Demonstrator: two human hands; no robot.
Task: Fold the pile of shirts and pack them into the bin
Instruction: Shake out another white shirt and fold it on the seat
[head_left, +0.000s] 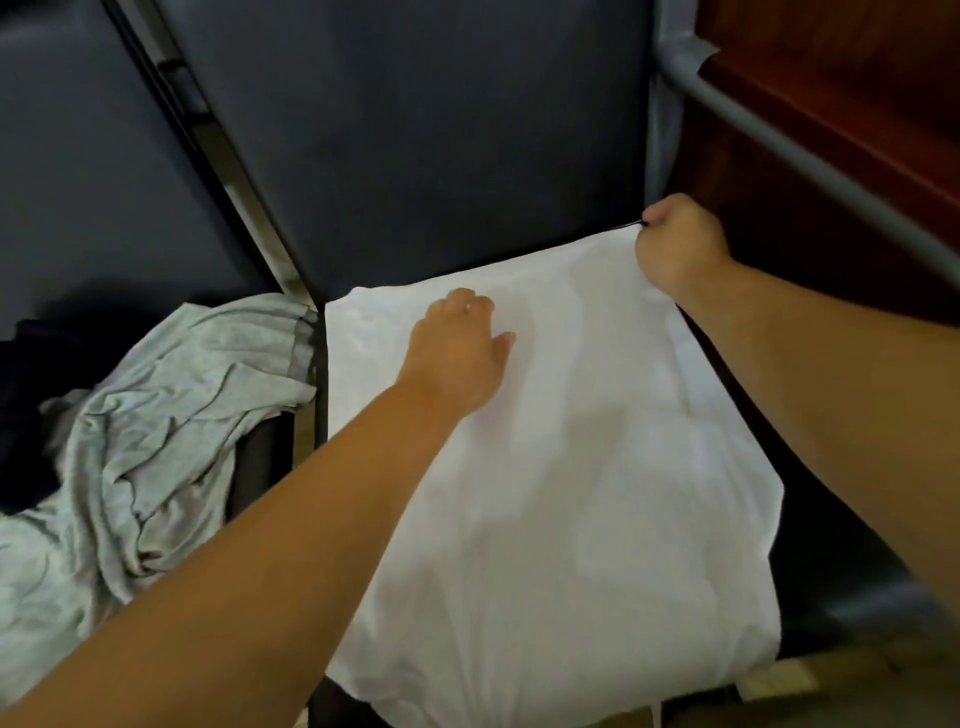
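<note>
Just then, the plain white fabric shirt (571, 467) lay spread flat over the dark padded chair seat (831, 519), covering most of it. The right grip (675, 244) was clenched on the shirt's far right corner, pinching the edge close to the seat back, while the left grip (457, 353) rested released on the cloth near its far left side, fingers pressing down. On the neighbouring seat to the left, a crumpled pale grey shirt (156, 415) lay in a heap.
</note>
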